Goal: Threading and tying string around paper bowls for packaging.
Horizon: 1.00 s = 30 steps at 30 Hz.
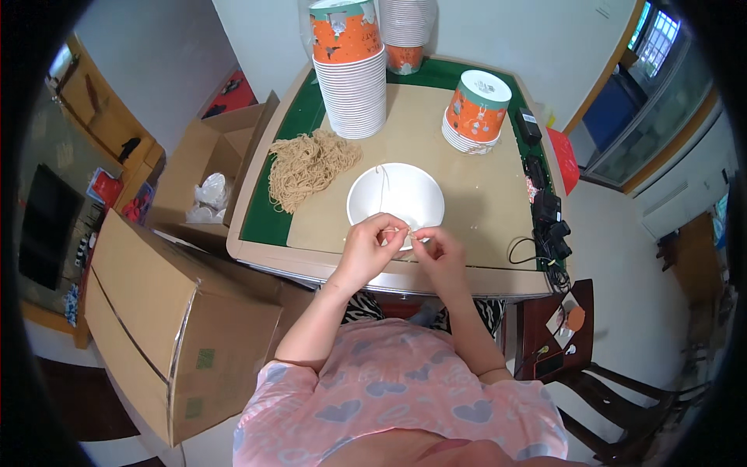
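Both hands meet over the near rim of a round white paper tub (420, 191), its open mouth facing up. My left hand (367, 247) is closed, with thumb and forefinger pinching a thin beige cord (397, 230). Close beside it, my right hand (442, 255) pinches the same cord between its fingertips; any knot or end there is too small to make out. A thin strand lies over the tub's far inner wall. To the left of the tub, a loose tangled heap of beige cord (311, 167) rests on the table.
Behind the heap rises a tall stack of upturned orange-and-white paper tubs (350, 93), with another bagged stack (406, 35) behind. A shorter stack (476, 117) stands at right. Black adapters and cables (548, 210) line the table's right edge. Large cardboard boxes (148, 311) flank the left side.
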Available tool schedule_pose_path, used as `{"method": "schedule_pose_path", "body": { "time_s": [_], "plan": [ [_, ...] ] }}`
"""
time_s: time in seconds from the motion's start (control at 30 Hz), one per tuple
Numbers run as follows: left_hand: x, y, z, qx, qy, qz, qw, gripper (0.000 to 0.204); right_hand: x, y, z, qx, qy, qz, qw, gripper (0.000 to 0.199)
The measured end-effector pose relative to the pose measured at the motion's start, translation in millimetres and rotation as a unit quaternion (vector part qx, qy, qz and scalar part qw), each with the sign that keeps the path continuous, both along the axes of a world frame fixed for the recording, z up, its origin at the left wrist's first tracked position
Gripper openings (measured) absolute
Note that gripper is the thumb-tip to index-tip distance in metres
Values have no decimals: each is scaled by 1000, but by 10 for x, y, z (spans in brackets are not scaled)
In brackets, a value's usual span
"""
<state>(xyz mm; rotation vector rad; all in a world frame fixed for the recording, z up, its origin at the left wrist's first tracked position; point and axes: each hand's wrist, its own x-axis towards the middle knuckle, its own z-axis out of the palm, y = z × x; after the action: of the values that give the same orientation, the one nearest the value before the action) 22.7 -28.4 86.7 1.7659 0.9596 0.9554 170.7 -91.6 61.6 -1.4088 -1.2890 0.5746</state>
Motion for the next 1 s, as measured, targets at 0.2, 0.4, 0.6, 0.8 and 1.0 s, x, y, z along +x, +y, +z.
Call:
{"method": "schedule_pose_path", "body": {
  "time_s": [0.2, 0.4, 0.6, 0.8, 1.0],
  "plan": [
    [11, -9, -45, 9, 0, -13, 1000, 7, -7, 39, -94, -17, 120, 15, 993, 13],
    [-39, -7, -18, 18, 16, -5, 1000, 16, -62, -15, 47, -20, 86, 21, 996, 20],
    [-61, -50, 151, 110, 13, -52, 992, 35, -53, 3, 4, -8, 98, 5, 995, 32],
    [-88, -33, 178, 134, 90, -101, 982, 34, -62, 5, 5, -9, 86, -4, 996, 27],
    [-111, -21, 171, 246, 122, -104, 956, 34, -2, 10, -1, -14, 51, 3, 999, 21]
  ]
}}
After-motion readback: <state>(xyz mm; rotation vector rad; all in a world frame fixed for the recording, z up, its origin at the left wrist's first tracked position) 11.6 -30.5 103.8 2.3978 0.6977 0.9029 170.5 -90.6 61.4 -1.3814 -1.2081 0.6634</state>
